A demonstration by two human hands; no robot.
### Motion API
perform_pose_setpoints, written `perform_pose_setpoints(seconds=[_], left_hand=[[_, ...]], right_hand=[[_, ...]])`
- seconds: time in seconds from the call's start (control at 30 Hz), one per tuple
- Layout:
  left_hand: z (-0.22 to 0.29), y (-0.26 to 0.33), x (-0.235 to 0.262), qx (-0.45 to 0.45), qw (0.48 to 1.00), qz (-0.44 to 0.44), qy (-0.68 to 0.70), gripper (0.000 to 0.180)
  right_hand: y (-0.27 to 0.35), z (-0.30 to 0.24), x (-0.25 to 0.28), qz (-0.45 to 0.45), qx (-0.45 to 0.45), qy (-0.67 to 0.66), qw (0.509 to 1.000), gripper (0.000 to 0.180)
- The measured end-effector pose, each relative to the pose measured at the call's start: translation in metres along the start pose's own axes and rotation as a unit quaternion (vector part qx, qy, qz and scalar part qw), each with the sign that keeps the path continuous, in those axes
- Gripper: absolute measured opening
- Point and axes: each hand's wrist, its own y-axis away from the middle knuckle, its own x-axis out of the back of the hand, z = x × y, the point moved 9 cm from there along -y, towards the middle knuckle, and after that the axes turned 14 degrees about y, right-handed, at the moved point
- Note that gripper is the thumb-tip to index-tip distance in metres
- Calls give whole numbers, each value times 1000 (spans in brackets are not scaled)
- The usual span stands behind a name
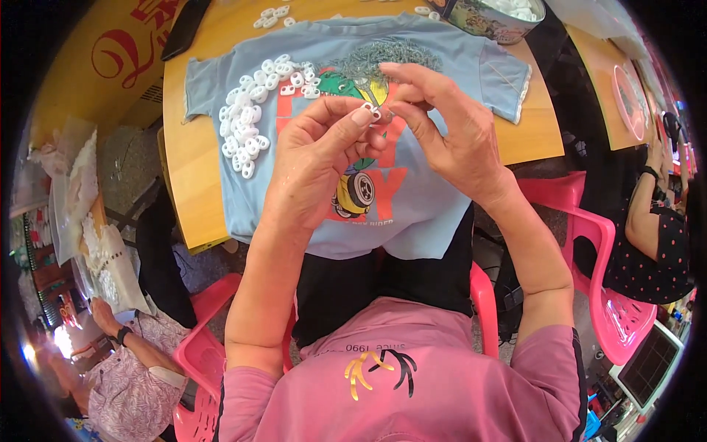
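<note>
My left hand (309, 151) pinches a small white plastic piece with holes (372, 112) between thumb and forefinger, above a light blue printed T-shirt (431, 221) spread over the table edge and my lap. Close beside it is my right hand (464, 140), its thumb and a fingertip drawn together by the piece. Whatever those fingers hold is too small to make out. On the shirt to the left lies a curved heap of similar white pieces (243, 121). Beyond my hands sits a pile of small silvery metal parts (390, 57).
The yellow wooden table (197, 195) carries a round tin (504, 29) of white pieces at the far right, a few loose pieces and a dark flat object (184, 31). Pink plastic chairs (589, 221) flank me. Other people sit to the left (136, 376) and right (652, 236).
</note>
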Motion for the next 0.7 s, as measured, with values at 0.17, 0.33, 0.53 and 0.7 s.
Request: perform_pose_setpoints(seconds=[0.17,0.33,0.53,0.7], left_hand=[[-1,0,-3,3,1000,-12,-15,17],[0,2,3,-22,998,1,-59,15],[10,10,10,-61,987,16,-151,13],[8,15,17,-61,992,20,-111,13]], right_hand=[[2,14,-5,-45,-102,-56,992,42],[5,21,-6,-40,-138,-98,985,42],[7,33,-7,-61,-186,-144,970,25],[11,24,-20,-111,-206,-219,947,16]])
